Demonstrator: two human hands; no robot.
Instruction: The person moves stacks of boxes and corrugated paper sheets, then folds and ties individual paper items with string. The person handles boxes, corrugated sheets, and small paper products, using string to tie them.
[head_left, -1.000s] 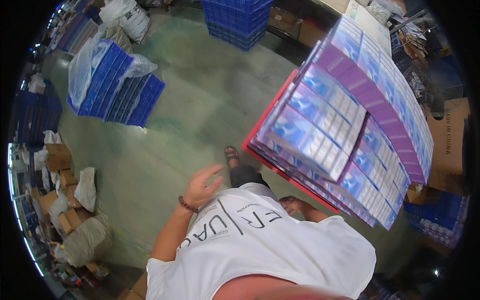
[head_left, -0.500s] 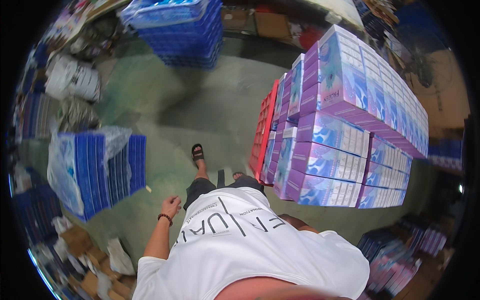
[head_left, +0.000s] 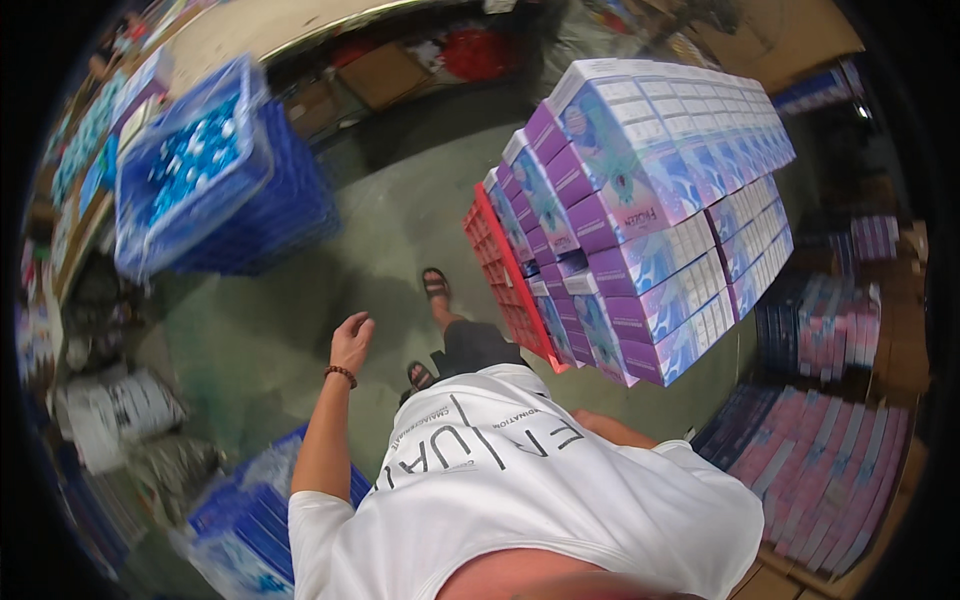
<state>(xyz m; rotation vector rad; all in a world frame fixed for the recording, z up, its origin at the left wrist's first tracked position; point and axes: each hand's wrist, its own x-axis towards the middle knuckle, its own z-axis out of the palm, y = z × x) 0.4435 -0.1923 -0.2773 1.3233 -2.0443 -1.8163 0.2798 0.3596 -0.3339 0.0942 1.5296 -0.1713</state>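
My left hand hangs over the floor at my left side, a dark beaded bracelet on its wrist. Its fingers are loosely bent and a little apart, with nothing in them. Part of my right forearm shows beside my white shirt, but the hand itself is hidden. Ahead and to the right, purple, white and light blue printed boxes are stacked in several layers. A red plastic pallet or crate stands on edge along the near left side of that stack. Neither arm touches the boxes.
Far left stands a stack of blue plastic crates, blue and white pieces in its lined top. More blue stacked pieces lie near my left elbow, beside white sacks. Pink and dark flat packs fill the right. A worktable runs behind.
My view has turned left and I have stepped forward; my feet have swapped places. The blue crate stack looks nearer. My left hand has swung forward, still holding nothing.
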